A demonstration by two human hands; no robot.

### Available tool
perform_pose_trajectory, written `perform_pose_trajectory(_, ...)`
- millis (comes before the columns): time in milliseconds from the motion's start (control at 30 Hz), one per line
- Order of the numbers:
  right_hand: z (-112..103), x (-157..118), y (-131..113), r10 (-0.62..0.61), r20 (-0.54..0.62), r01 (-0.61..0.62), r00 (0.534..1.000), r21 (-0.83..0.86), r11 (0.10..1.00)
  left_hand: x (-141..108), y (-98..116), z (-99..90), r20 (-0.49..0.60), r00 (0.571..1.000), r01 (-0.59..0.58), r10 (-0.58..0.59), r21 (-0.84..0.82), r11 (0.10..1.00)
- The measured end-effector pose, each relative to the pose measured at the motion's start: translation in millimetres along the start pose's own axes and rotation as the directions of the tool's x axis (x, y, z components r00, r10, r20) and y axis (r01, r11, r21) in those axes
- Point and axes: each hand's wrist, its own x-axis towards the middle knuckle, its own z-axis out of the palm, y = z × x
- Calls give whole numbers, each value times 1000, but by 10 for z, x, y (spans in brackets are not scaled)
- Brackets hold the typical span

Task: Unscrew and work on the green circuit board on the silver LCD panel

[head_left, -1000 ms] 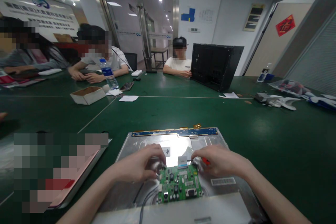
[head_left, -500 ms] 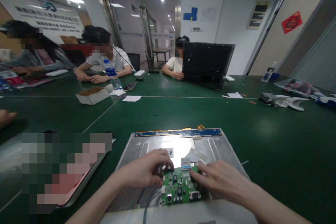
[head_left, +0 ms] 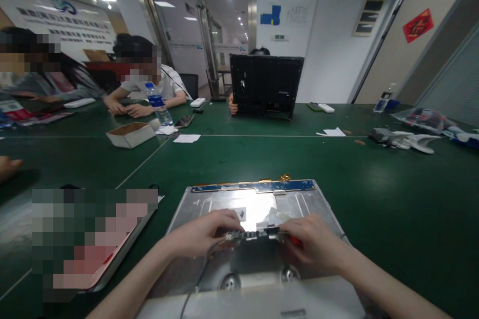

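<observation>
A circuit board [head_left: 255, 234] is tipped up so that mostly its edge with connectors faces me. My left hand [head_left: 207, 232] has its fingers closed on the board's left end. At the opposite end, my right hand [head_left: 314, 240] grips the board, and a small red piece [head_left: 295, 240] shows by its fingers. A dark cable [head_left: 198, 279] runs from the left end down over the metal-backed display panel [head_left: 179, 254] beneath. Along the panel's far edge lies a thin blue circuit strip [head_left: 228, 188] with gold tabs. Two round metal fittings show below the lifted board.
A person across the green table [head_left: 374, 259] holds up a black monitor housing [head_left: 266, 87]. Left of centre are an open box [head_left: 130, 135], a water bottle [head_left: 157, 104] and a paper [head_left: 187, 138]. Plastic-wrapped items [head_left: 426, 120] lie far right; two people sit at left.
The circuit board has gone from lying face-up to tipped up nearly edge-on, with both hands on its ends. Across the table, the black housing has moved left and turned.
</observation>
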Motion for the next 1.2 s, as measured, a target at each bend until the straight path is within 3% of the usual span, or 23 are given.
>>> perform_pose_trajectory(333, -77, -37, 76, -38, 74, 34, 997, 47, 998, 28, 15, 15, 11, 997, 74, -74, -4, 997)
perform_pose_trajectory(600, -94, -82, 244, 10, 121, -20, 993, 83, 996, 55, 14, 38, 26, 989, 143, -144, 22, 989)
perform_pose_trajectory(933, -145, -113, 13, -4, 178, -30, 984, 188, 982, 19, 4, -9, 92, 982, 169, -165, -32, 985)
perform_pose_trajectory(1200, -115, -115, 65, -11, 182, -37, 983, 258, 965, 51, 9, 10, 77, 981, 179, -178, -12, 984)
